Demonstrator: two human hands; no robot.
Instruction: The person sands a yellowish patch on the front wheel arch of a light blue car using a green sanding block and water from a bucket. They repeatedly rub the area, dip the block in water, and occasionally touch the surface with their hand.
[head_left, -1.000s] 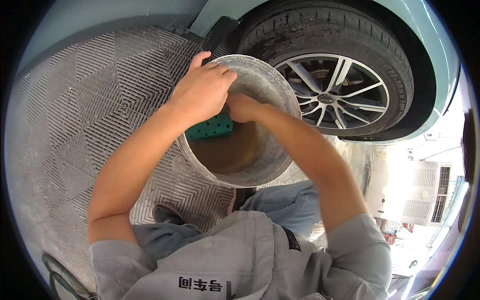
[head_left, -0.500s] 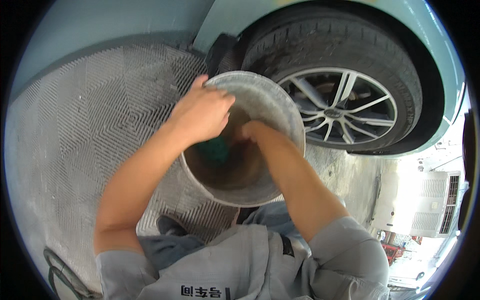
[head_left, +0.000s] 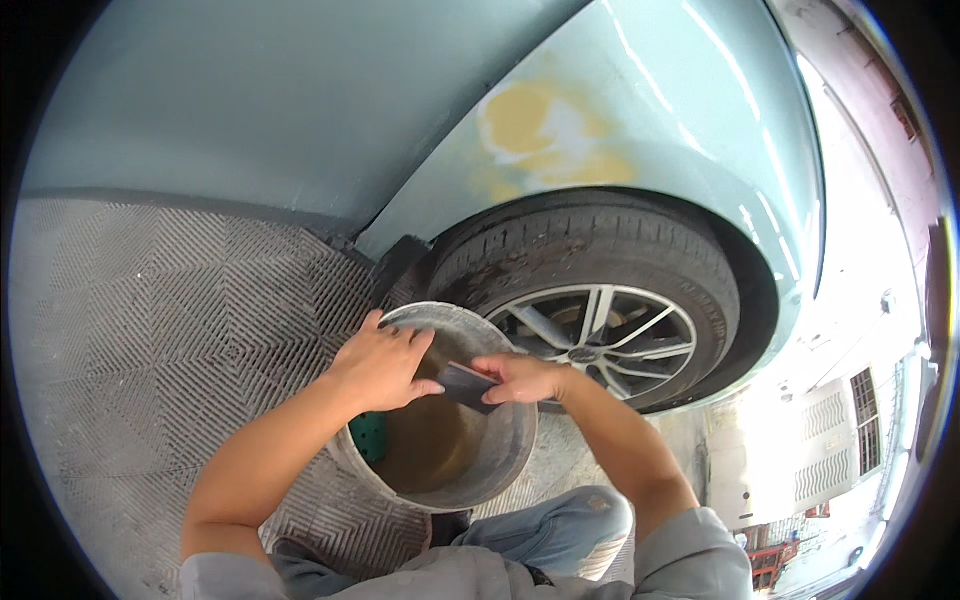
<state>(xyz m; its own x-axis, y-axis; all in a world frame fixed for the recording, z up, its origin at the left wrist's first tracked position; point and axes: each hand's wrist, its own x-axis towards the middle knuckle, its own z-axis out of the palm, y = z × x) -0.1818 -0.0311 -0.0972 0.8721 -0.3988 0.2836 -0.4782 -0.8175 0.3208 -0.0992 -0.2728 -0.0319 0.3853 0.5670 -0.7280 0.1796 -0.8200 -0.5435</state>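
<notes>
My right hand (head_left: 522, 380) pinches a dark grey rectangular piece of sandpaper (head_left: 466, 384) over the mouth of a pale, worn bucket (head_left: 518, 440). Across the bucket's far left rim reaches my left hand (head_left: 385, 362). Its fingers and thumb are apart, with nothing seen between them, and the thumb tip is close to the sandpaper's left edge. Murky brown water (head_left: 430, 440) fills the lower part of the bucket. A green block with small holes (head_left: 370, 436) rests against the inner left wall, partly hidden by my left forearm.
Just beyond the bucket stands a car wheel (head_left: 600, 330) under a light blue fender (head_left: 690, 150). The fender bears a yellow and white patch (head_left: 545, 130). A blue-grey door panel (head_left: 260, 100) fills the upper left, above ribbed floor tiles (head_left: 200, 330).
My right hand has come up out of the bucket and now shows the sandpaper. The view has tilted up, bringing the fender's patch into sight. The green block shows more clearly.
</notes>
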